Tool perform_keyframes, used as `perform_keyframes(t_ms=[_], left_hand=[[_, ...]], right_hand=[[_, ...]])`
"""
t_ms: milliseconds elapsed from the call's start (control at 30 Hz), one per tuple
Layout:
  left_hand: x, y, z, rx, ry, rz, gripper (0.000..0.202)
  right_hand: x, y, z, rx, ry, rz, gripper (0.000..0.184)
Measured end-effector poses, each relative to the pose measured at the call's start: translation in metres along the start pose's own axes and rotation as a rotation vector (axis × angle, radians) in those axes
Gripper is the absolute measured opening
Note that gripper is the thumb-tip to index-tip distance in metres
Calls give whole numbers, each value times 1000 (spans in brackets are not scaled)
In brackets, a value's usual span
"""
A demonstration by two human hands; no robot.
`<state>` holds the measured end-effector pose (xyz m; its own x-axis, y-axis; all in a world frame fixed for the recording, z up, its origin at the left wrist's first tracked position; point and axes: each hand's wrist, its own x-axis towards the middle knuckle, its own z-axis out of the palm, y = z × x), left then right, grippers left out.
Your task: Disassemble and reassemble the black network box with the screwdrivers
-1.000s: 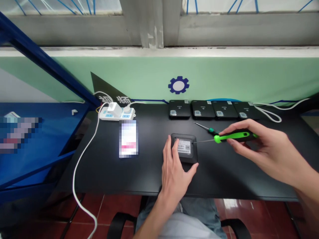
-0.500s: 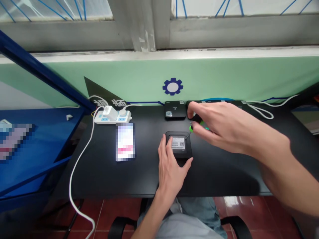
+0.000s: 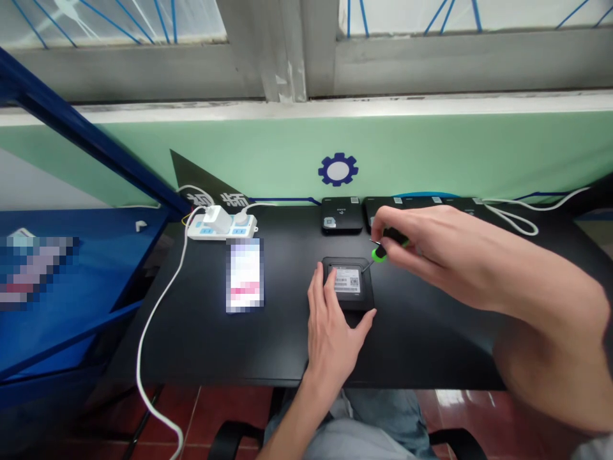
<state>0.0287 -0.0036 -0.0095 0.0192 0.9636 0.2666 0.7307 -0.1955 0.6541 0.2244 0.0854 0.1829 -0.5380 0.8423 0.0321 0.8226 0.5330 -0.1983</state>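
Box (image 3: 353,297), black, on desk (image 3: 282,338); likely light, stiff, smooth; best held by edges. Left hand (image 3: 331,326): fingers spread across it. Right hand (image 3: 433,243): fingers closed around screwdriver (image 3: 378,255), tip near corner.

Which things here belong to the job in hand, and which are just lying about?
In the job:
black labelled box, under the left hand
green screwdriver, in the right hand

Apparently lying about:
white power strip
pixelated flat rectangle
row of black boxes (similar, so possibly related)
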Motion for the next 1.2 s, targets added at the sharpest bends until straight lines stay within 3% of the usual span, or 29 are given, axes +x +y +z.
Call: perform_keyframes(t_ms=[133,300,400,533,600,733,933,1100,1200], left_hand=[[0,0,0,4,7,4,102],[0,-1,0,14,1,7,102],[0,-1,0,20,0,9,100],[0,0,-1,20,-1,3,100],[0,0,-2,15,1,3,100],[0,0,-2,12,0,7,102],[-1,0,-3,16,-20,-14,98],[0,1,-3,11,-21,2,99],[0,1,-3,15,-23,-2,99]], right_hand=[[-2,-3,2,-141,20,110,43],[-4,-4,1,56,18,-24,18],[0,-4,0,61,22,-31,23],[6,-6,1,-69,-13,78,37],[3,-6,1,-79,8,56,35],[-3,-6,-1,51,45,-125,18],[2,-11,2,-134,51,9,29],[-6,-14,2,-69,99,-96,16],[-4,-13,4,-69,88,-56,22]])
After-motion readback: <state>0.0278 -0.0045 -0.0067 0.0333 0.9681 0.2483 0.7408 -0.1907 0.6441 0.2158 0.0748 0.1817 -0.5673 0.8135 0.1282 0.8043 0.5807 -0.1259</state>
